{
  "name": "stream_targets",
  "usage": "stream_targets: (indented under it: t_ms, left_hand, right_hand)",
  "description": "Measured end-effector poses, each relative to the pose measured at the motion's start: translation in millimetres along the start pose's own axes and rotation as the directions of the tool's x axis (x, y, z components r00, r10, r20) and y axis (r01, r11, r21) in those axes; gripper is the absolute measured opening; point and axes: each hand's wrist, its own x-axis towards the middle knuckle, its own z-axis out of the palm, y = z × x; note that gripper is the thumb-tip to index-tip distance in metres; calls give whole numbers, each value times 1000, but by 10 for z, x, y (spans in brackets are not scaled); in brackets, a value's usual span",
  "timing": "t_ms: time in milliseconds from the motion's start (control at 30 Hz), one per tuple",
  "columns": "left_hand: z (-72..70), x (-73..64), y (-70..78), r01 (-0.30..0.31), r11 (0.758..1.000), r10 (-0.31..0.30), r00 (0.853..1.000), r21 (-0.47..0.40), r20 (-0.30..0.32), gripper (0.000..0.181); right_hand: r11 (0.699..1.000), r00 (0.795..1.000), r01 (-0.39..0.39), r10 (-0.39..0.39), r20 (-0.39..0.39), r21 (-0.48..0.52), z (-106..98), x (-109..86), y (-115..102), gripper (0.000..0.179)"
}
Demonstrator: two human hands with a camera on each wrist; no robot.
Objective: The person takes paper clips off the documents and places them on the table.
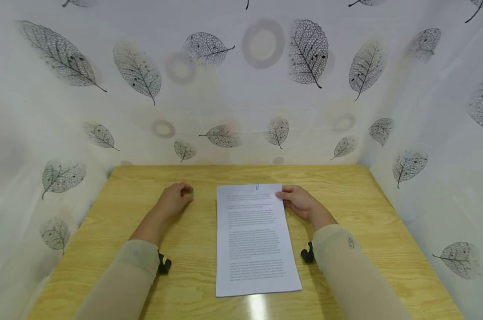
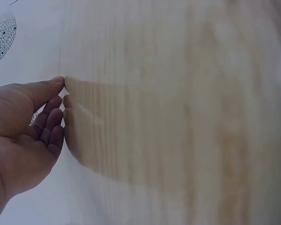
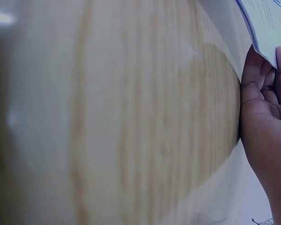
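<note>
A stack of printed paper point(image 1: 249, 240) lies on the wooden table, with a blue paper clip point(image 1: 257, 186) on its far edge. My right hand point(image 1: 301, 202) pinches the far right corner of the stack, thumb on top and fingers beneath. The right wrist view also has that hand point(image 3: 267, 108) at the paper's corner point(image 3: 267, 28). Left of the stack, my left hand point(image 1: 175, 198) holds a small green paper clip point(image 1: 192, 194) between thumb and fingertips. In the left wrist view this hand point(image 2: 28, 126) is low at the table, the clip hidden.
The wooden table point(image 1: 385, 266) has a white leaf-patterned curtain point(image 1: 241, 98) behind it and along both sides. Black wrist devices point(image 1: 164, 263) show below each sleeve. Light reflects off the table's near edge.
</note>
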Motion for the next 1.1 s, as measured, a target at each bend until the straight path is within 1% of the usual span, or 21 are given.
stream_targets:
  t_ms: [167,367,667,800,1033,1100]
  left_hand:
    - [-48,-6,23,13,1000,-14,1000,6,26,36]
    - [-78,-31,55,26,1000,-26,999,0,34,37]
    - [-50,-23,33,37,999,-36,999,-7,26,38]
    - [-33,-21,1,27,999,-27,999,-18,24,39]
    - [-54,-61,-61,54,992,-50,998,-110,37,46]
    - [-63,-71,-70,51,990,-47,998,-129,33,48]
  right_hand:
    - [1000,1000,-3,3,-2,6,-6,16,5,40]
    - [1000,1000,-1,1,-1,8,-18,28,12,40]
    - [1000,1000,4,-4,-1,6,0,1,0,38]
    - [1000,1000,4,-4,-1,3,8,-11,-7,37]
    - [1000,1000,6,-6,1,3,-7,7,17,37]
    - [1000,1000,2,-1,-5,2,-11,10,21,37]
